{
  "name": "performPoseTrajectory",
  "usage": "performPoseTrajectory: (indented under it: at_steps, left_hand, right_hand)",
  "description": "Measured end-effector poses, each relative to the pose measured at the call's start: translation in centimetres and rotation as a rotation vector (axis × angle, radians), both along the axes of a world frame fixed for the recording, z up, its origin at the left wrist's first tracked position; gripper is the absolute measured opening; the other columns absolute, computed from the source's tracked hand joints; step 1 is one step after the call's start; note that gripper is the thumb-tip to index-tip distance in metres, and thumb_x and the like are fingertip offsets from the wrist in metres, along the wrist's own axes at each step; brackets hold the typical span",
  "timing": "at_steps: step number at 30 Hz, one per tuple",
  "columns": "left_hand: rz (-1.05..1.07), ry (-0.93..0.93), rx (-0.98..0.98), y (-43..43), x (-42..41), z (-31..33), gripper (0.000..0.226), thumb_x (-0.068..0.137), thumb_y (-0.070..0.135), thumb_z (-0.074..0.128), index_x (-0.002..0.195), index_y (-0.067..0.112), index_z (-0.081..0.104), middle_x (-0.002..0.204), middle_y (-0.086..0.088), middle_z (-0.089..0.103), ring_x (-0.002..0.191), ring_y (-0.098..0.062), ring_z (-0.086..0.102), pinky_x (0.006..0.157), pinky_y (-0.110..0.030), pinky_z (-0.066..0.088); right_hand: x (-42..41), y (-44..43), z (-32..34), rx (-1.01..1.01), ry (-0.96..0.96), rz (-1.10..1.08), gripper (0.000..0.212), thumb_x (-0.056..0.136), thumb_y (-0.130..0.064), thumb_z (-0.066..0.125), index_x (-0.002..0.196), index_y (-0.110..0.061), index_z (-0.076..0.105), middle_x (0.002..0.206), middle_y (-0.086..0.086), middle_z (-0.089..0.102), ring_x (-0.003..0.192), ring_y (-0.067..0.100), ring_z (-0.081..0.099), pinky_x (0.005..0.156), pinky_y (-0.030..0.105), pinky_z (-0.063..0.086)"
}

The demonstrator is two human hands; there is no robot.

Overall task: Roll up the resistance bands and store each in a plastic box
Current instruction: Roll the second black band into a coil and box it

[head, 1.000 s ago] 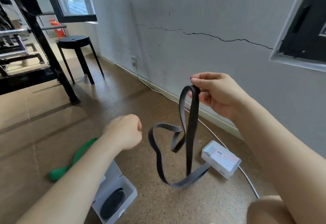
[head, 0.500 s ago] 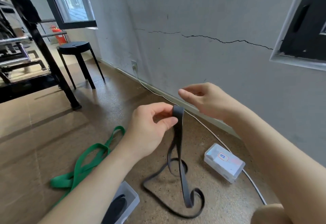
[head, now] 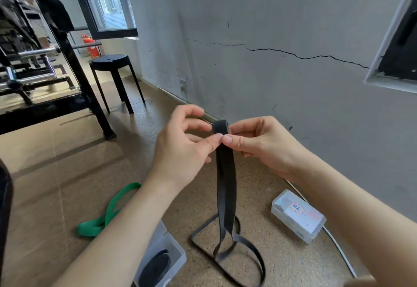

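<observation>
Pinching from both sides: left hand [head: 182,149] and right hand [head: 259,144] raised close together, thumb tips meeting on the front of a black resistance band [head: 225,185] just below its folded top end. Fingers pressed in behind the strap, their exact hold hard to make out; left forefinger arched free above. Hanging straight down from that pinch as a flat, matte, doubled strap, then spilling into loose twisted loops on the speckled brown floor [head: 67,162], the lowest loop reaching the bottom edge. Under the left forearm [head: 126,230] and partly covered by it, an open clear plastic box [head: 176,255] holding a second black band [head: 155,268] already coiled, both clipped by the frame. Farther left, a green band [head: 108,214] lying slack, one stretch hidden behind the same forearm. Right of the loops, a closed plastic box [head: 297,221] with a red-bordered label [head: 297,208], its writing too small to read, beside a white cable [head: 338,246] below the cracked grey wall [head: 270,94].
</observation>
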State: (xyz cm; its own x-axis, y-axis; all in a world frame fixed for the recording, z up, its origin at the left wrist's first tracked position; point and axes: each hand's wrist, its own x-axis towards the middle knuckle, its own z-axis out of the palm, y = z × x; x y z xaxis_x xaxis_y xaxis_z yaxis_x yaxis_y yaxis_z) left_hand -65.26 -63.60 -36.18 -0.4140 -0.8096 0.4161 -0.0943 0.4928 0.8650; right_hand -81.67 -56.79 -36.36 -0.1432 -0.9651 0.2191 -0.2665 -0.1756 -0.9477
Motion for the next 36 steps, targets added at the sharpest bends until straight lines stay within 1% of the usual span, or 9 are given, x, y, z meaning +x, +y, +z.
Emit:
performPoseTrajectory:
  at_steps: [3,7,11,15,18,26,28,32,36]
  left_hand:
    - [-0.138,0.018,0.069,0.0,0.4,0.4,0.034,0.083,0.0,0.068,0.103,0.028,0.067,0.093,0.003,0.072,0.075,-0.021,0.07,0.054,-0.022,0.053]
    - [-0.124,0.138,0.104,-0.2,0.4,0.4,0.028,0.084,-0.004,0.065,0.094,0.022,0.069,0.087,-0.007,0.072,0.067,-0.013,0.068,0.056,-0.021,0.054]
    - [-0.066,0.245,0.114,-0.6,0.5,0.7,0.024,0.088,0.0,0.062,0.096,0.022,0.068,0.085,-0.007,0.071,0.061,-0.009,0.063,0.054,-0.021,0.054]
    - [0.01,0.188,-0.035,-1.2,0.9,0.6,0.024,0.093,0.012,0.059,0.1,0.034,0.063,0.085,0.011,0.067,0.072,-0.003,0.065,0.054,-0.018,0.052]
    - [0.014,0.15,-0.114,-1.3,1.1,0.6,0.022,0.093,0.015,0.059,0.103,0.035,0.061,0.086,0.013,0.065,0.079,-0.005,0.066,0.058,-0.016,0.052]
    - [0.022,0.178,-0.144,-1.3,1.1,0.6,0.014,0.096,0.021,0.056,0.106,0.03,0.059,0.082,0.013,0.061,0.076,-0.006,0.064,0.058,-0.017,0.053]
    - [0.01,0.212,-0.129,-1.3,1.2,0.9,0.014,0.096,0.019,0.056,0.106,0.028,0.059,0.085,0.009,0.062,0.077,-0.006,0.065,0.059,-0.017,0.053]
    - [-0.024,0.252,-0.09,-1.0,1.1,0.9,0.015,0.095,0.014,0.057,0.103,0.026,0.062,0.088,0.001,0.067,0.081,-0.009,0.068,0.062,-0.019,0.054]
    - [-0.048,0.243,-0.047,-0.8,1.0,0.8,0.015,0.092,0.016,0.062,0.096,0.031,0.065,0.082,0.008,0.071,0.076,-0.005,0.067,0.06,-0.019,0.053]
  right_hand:
    - [0.3,-0.2,-0.3,-0.008,0.052,0.002,0.035,0.073,-0.041,0.071,0.091,-0.011,0.075,0.076,0.004,0.069,0.067,0.008,0.056,0.062,0.022,0.043]
    - [0.5,-0.5,-1.0,0.159,0.033,0.161,0.041,0.086,-0.05,0.057,0.107,-0.017,0.069,0.103,0.005,0.073,0.094,0.017,0.067,0.087,0.041,0.05]
    - [0.3,-0.6,-1.6,0.339,0.038,0.286,0.06,0.091,-0.06,0.041,0.128,-0.017,0.06,0.12,0.005,0.07,0.117,0.023,0.063,0.103,0.041,0.042]
    - [0.5,-0.5,-1.5,0.411,0.232,0.262,0.061,0.091,-0.058,0.041,0.142,-0.025,0.047,0.135,-0.004,0.059,0.123,0.013,0.057,0.099,0.035,0.05]
    - [1.2,-0.6,-1.2,0.271,0.4,0.186,0.032,0.102,-0.031,0.043,0.127,-0.02,0.06,0.112,-0.001,0.07,0.101,0.013,0.068,0.081,0.032,0.059]
    - [1.0,-0.9,-0.5,0.098,0.33,-0.039,0.02,0.087,-0.022,0.072,0.107,-0.021,0.073,0.076,-0.003,0.074,0.061,0.011,0.066,0.054,0.021,0.048]
    - [1.1,-1.0,-0.4,0.103,0.226,-0.053,0.026,0.079,-0.022,0.078,0.104,-0.024,0.069,0.079,0.004,0.074,0.064,0.025,0.068,0.052,0.024,0.052]
    - [1.6,-0.5,-0.7,0.302,-0.052,0.13,0.036,0.08,-0.014,0.075,0.109,-0.03,0.06,0.088,0.005,0.066,0.063,0.015,0.065,0.05,0.021,0.051]
    - [1.3,-0.9,-1.4,0.298,0.149,0.081,0.032,0.084,-0.026,0.073,0.112,-0.012,0.068,0.097,0.008,0.072,0.081,0.019,0.071,0.06,0.024,0.054]
